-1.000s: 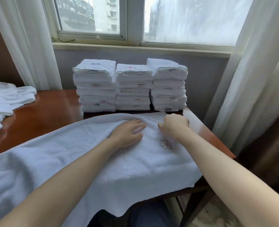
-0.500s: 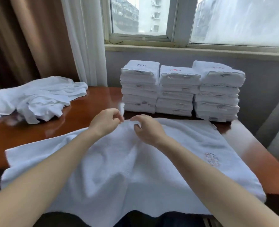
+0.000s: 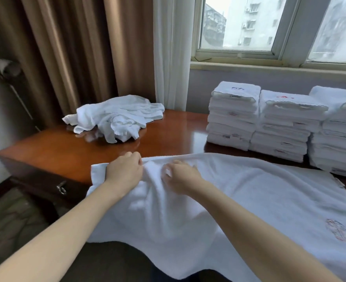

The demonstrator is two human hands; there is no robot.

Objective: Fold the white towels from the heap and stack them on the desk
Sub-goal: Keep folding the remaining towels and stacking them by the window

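Soft daylight from window [image 3: 239, 25]; left room corner dim. Sheen on desk [image 3: 168, 131]. Wide-angle bending at edges; forearms soft, slightly blurred.

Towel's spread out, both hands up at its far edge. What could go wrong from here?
1. The towel hangs off the near edge of the desk; it may slide down.
2. Fabric bunches between left hand and right hand; creases could get folded in.
3. Its far edge lies near the stacks; a sweep may nudge them.

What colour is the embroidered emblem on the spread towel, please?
The emblem on the spread towel looks reddish with some grey; head view.
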